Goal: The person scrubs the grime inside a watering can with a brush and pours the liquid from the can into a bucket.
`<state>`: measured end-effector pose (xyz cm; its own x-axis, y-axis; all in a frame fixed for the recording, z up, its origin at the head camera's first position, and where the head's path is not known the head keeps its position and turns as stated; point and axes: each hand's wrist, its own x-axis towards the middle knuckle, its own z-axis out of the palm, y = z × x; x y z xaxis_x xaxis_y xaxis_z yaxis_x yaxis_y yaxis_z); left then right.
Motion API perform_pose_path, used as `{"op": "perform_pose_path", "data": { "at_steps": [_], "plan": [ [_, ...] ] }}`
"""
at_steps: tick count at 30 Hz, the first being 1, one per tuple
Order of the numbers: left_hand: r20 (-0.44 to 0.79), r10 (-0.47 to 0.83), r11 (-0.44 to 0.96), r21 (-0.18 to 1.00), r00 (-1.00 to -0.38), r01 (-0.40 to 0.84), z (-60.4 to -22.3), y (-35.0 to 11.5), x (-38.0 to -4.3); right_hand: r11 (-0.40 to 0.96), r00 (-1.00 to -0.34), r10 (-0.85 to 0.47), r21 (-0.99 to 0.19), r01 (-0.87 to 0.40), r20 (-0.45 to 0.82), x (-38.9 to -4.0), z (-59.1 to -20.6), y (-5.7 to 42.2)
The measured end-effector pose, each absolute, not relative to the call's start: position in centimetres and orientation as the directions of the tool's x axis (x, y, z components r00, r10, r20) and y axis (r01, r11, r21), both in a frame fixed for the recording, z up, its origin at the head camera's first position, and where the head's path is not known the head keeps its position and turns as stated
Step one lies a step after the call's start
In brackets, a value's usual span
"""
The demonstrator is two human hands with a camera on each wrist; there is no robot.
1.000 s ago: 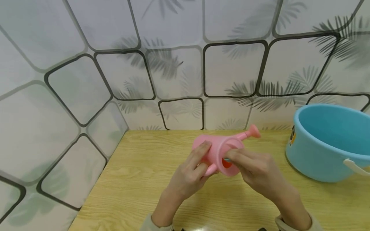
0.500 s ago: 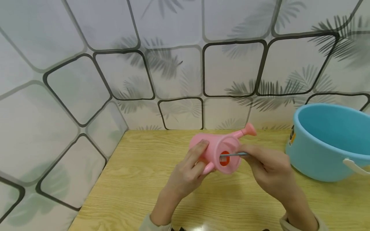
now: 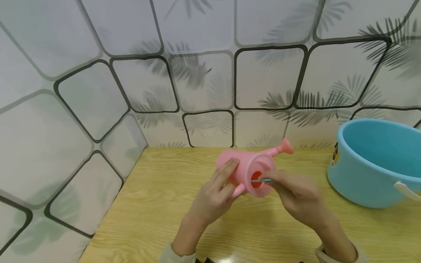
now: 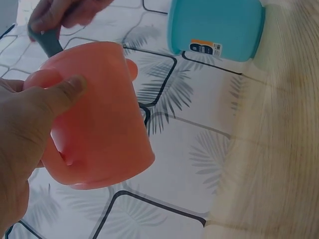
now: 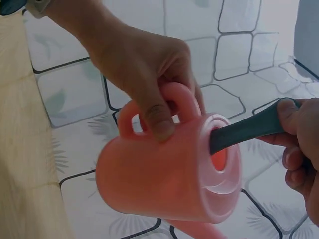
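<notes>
A pink watering can [image 3: 238,164] is tipped on its side above the table, its round opening turned toward my right hand. My left hand [image 3: 215,195] grips it by the looped handle [image 5: 188,102], thumb lying on the can's wall. From the right, my right hand [image 3: 300,199] pinches a slim teal handle [image 5: 251,127], whose far end reaches inside the can. What is on that end is hidden by the can. Through the opening an orange-red patch [image 3: 256,180] shows on the inside. The spout with its flared rose [image 3: 285,146] points to the upper right.
A large light-blue bucket [image 3: 358,182] with a white handle [image 3: 406,190] stands on the wooden table [image 3: 158,204] at the right. Behind and to the left rise walls covered in a stone-and-leaf pattern [image 3: 207,128].
My right hand drew back from the can's opening, baring more of the teal handle, then moved a little inward again. The left hand and can shifted only slightly.
</notes>
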<state>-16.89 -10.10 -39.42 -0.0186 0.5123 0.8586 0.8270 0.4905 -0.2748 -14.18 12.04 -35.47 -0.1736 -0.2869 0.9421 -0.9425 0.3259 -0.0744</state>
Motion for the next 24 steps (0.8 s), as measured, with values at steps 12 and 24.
{"op": "perform_pose_path", "data": {
  "at_steps": [12,24],
  "plan": [
    [0.862,0.506,0.497,-0.268,-0.024,0.825,-39.3,-10.2,-17.0,0.427,0.051,-0.292,0.178,-0.887,0.955,-15.0,-35.4,10.9],
    [0.857,0.513,0.489,-0.249,-0.045,0.836,-40.1,-10.6,-17.5,0.349,-0.312,-0.482,-0.147,-0.925,0.819,-14.6,-36.4,12.6]
  ]
}}
